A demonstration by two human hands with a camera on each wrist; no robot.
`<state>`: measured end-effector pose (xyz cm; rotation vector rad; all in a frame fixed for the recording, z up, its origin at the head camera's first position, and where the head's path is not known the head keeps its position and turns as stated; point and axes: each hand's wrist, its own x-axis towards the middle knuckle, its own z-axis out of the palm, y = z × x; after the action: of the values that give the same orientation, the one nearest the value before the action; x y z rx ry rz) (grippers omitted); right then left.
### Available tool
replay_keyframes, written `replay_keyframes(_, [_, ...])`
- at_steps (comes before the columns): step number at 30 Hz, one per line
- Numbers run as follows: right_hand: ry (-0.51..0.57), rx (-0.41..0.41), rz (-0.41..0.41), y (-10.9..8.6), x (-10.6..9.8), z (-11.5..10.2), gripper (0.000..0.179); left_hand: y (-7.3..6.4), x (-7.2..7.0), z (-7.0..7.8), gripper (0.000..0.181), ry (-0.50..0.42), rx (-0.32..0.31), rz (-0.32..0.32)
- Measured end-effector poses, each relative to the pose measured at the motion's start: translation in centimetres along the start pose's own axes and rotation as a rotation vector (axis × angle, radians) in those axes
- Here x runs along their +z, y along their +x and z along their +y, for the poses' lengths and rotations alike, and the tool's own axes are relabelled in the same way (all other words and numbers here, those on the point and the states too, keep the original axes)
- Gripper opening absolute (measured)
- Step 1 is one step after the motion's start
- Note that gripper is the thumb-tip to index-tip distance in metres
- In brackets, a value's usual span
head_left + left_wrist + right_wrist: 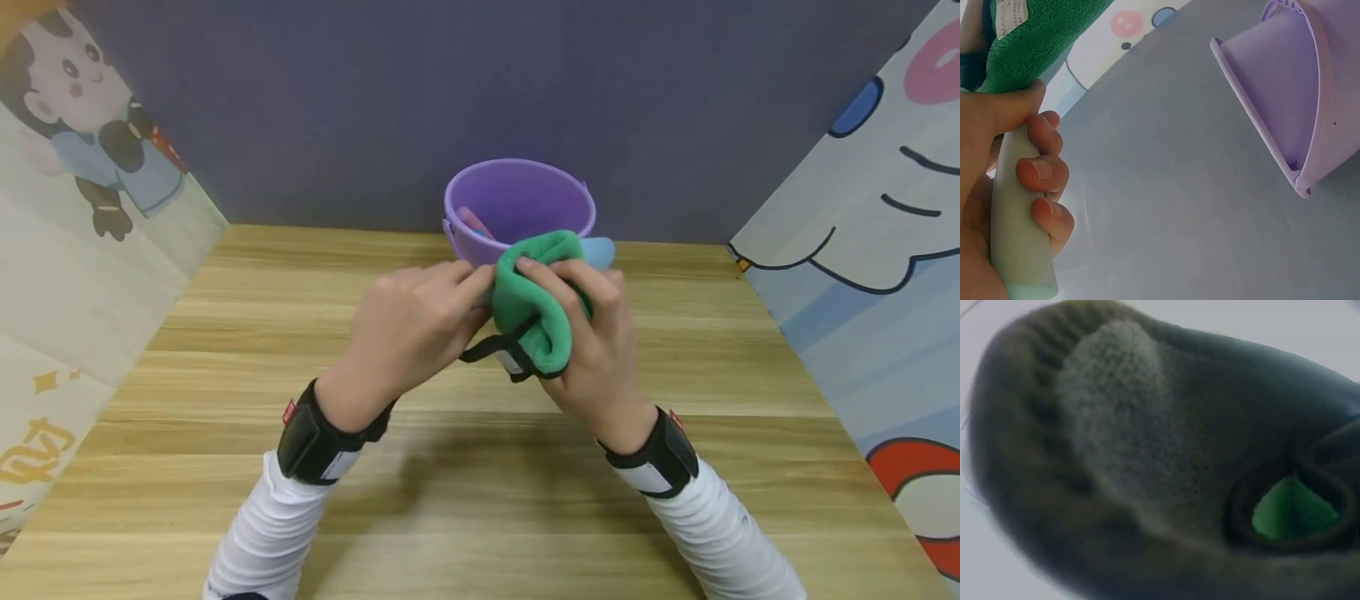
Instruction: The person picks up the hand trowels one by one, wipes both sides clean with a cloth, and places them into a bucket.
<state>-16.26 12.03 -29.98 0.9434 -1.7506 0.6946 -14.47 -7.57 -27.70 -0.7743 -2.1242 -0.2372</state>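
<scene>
In the left wrist view my left hand grips a pale smooth handle, fingers wrapped around it and thumb by the cloth. A green towelling cloth with black edging and a white label covers the part beyond the handle. My right hand holds this cloth bunched, fingers curled over its folds. A light blue rounded end sticks out to the right, behind the cloth; most of that piece is hidden. The right wrist view is filled by a dark, blurred close-up with a green patch.
Just beyond the hands a purple bucket stands at the back of the wood-grain table, with a pink item inside. A dark grey panel rises behind it. Cartoon-printed panels flank the table on both sides.
</scene>
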Motion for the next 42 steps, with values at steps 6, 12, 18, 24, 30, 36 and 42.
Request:
replay_keyframes(6, [0.081,0.054,0.022,0.2,-0.3,0.6,0.038,0.0,-0.1,-0.2,0.023,-0.009,-0.016,0.0])
replay_keyframes(12, [0.117,0.119,0.03,0.5,-0.7,1.5,0.045,0.0,-0.2,-0.5,0.019,-0.025,-0.029,-0.002])
replay_keyframes(18, [0.105,0.203,0.039,0.6,-0.8,2.8,0.044,-0.2,-0.5,-1.1,0.019,-0.024,-0.044,0.001])
replay_keyframes(24, [0.048,0.239,0.064,0.8,-1.3,4.1,0.037,-0.2,-0.9,-1.4,0.021,-0.064,-0.078,-0.006])
replay_keyframes(30, [-0.018,0.281,0.067,1.1,-2.0,4.9,0.036,-0.1,-1.1,-1.5,0.03,-0.103,-0.143,-0.083])
replay_keyframes(36, [-0.002,0.308,0.158,1.5,-2.5,4.8,0.038,-0.1,-1.0,-1.8,0.03,-0.026,-0.199,-0.173])
replay_keyframes(42, [0.116,0.251,0.137,1.8,-2.5,2.8,0.044,-0.4,-0.7,-2.3,0.025,0.029,-0.233,-0.144])
